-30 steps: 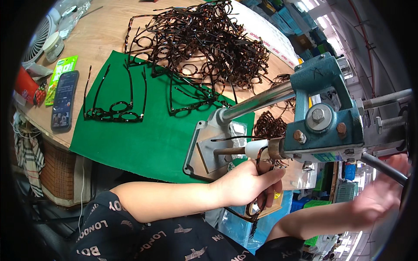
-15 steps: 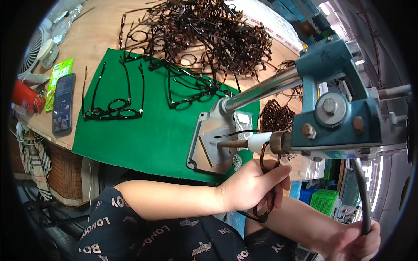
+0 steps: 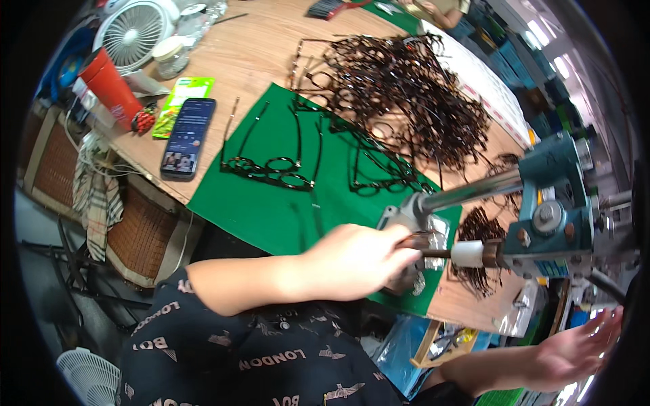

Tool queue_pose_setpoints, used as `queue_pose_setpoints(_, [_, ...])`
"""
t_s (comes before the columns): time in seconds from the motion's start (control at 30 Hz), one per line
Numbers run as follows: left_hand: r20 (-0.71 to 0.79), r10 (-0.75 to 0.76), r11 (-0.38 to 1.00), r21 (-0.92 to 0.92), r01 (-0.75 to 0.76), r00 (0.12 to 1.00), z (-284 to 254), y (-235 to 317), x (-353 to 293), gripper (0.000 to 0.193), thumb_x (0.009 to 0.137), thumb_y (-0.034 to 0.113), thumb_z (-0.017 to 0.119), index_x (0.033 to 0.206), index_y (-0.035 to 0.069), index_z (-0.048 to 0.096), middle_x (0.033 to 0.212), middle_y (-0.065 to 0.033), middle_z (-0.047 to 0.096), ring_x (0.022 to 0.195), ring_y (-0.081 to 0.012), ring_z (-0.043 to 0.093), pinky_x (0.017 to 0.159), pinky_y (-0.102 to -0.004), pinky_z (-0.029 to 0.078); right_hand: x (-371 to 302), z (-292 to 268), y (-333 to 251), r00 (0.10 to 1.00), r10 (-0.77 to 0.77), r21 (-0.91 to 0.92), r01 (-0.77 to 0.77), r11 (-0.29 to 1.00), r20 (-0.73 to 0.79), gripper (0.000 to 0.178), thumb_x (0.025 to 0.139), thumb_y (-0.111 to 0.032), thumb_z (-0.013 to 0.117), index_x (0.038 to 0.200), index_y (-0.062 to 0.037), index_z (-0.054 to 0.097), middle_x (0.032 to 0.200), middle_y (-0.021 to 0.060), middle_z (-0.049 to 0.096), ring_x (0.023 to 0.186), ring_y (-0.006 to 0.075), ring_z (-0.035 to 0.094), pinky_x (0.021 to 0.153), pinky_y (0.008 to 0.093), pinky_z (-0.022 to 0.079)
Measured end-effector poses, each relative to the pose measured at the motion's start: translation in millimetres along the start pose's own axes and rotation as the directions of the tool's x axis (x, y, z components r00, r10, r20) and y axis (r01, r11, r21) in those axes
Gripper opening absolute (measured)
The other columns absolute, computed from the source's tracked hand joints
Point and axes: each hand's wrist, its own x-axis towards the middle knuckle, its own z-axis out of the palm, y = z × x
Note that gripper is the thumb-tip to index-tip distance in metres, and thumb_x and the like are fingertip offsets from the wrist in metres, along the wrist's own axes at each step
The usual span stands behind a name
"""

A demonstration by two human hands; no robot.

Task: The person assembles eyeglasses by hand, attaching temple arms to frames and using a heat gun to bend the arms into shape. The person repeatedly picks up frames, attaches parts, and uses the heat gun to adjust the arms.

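My left hand (image 3: pixel 359 260) is blurred over the base of a teal hand press (image 3: pixel 552 183). Its fingers are closed on a dark tortoiseshell eyeglass frame (image 3: pixel 418 239), mostly hidden by the hand, next to the press's rod with a white collar (image 3: pixel 467 254). At the lower right my right hand (image 3: pixel 579 352) is open, palm turned up, below the press lever (image 3: pixel 606 285) and apart from it. Several tortoiseshell eyeglass frames (image 3: pixel 271 173) lie on a green mat (image 3: pixel 250 213) left of the press, with more frames (image 3: pixel 382 181) at the mat's right.
A big heap of eyeglass frames (image 3: pixel 413 95) covers the table's far side. A smaller dark pile (image 3: pixel 479 230) lies behind the press rod. Phone (image 3: pixel 189 139), green packet (image 3: pixel 183 105), red cup (image 3: pixel 112 88) and white fan (image 3: pixel 135 30) stand left. Another person's arm (image 3: pixel 443 13) shows far off.
My right hand has let go of the lever and opened. My left hand has moved up to the press base with the eyeglass frame. The whole view has shifted, showing more of the left side.
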Motion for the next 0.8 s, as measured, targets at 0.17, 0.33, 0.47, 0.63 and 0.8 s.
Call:
queue_pose_setpoints(0.17, [-0.066,-0.062,0.958,0.276,0.077,0.996,-32.1,-58.2,-34.6,0.027,0.088,0.028,0.051,0.089,0.002,0.058,0.063,-0.0135,0.06,0.059,-0.0302,0.061,0.056,-0.0358,0.048,-72.4,-48.4,32.9,0.898,0.385,-0.214,-0.342,0.915,0.212,0.044,0.09,-0.012,0.038,0.131,0.0017,0.033,0.12,0.0171,0.05,0.116,0.0244,0.046,0.1,0.0382,0.034])
queue_pose_setpoints(0.33, [-0.136,-0.146,0.938,0.296,0.181,0.98,-57.8,-74.5,-30.9,0.028,0.087,0.031,0.054,0.082,0.004,0.056,0.058,-0.0087,0.057,0.056,-0.0237,0.059,0.054,-0.0335,0.046,-109.7,-60.5,35.3,0.792,0.537,-0.31,-0.453,0.836,0.29,0.044,0.09,-0.007,0.041,0.132,0.0014,0.031,0.115,0.0132,0.051,0.111,0.0199,0.047,0.098,0.0343,0.033])
queue_pose_setpoints(0.47, [-0.341,0.136,0.624,0.759,0.187,0.93,-63.5,-73.8,-3.7,0.032,0.068,0.021,0.072,0.086,0.005,0.051,0.079,-0.0096,0.052,0.078,-0.0282,0.052,0.071,-0.0374,0.043,-128.3,-68.8,27.3,0.711,0.654,-0.307,-0.581,0.754,0.26,0.047,0.084,0.0,0.043,0.13,0.0002,0.036,0.112,0.0116,0.053,0.102,0.0187,0.049,0.092,0.0321,0.037])
queue_pose_setpoints(0.63, [-0.099,0.388,0.568,0.808,-0.153,0.916,-16.7,-98.8,54.7,0.031,0.064,0.012,0.07,0.087,0.002,0.052,0.113,-0.0205,0.05,0.117,-0.034,0.042,0.101,-0.0463,0.031,-166.0,-76.7,32.6,0.297,0.836,-0.408,-0.766,0.497,0.461,0.032,0.086,0.0,0.052,0.117,-0.0016,0.05,0.107,0.0081,0.056,0.096,0.0153,0.053,0.085,0.0276,0.041])
queue_pose_setpoints(0.8, [-0.028,0.507,0.596,0.734,-0.326,0.862,-22.4,-68.2,80.0,0.014,0.066,0.002,0.059,0.078,0.003,0.053,0.095,-0.0121,0.058,0.105,-0.0281,0.053,0.105,-0.0503,0.027,-212.7,-109.7,38.9,0.113,0.912,-0.581,-0.738,0.343,0.394,0.014,0.08,-0.001,0.061,0.095,-0.0015,0.062,0.092,0.0058,0.062,0.079,0.0115,0.058,0.073,0.0246,0.046])
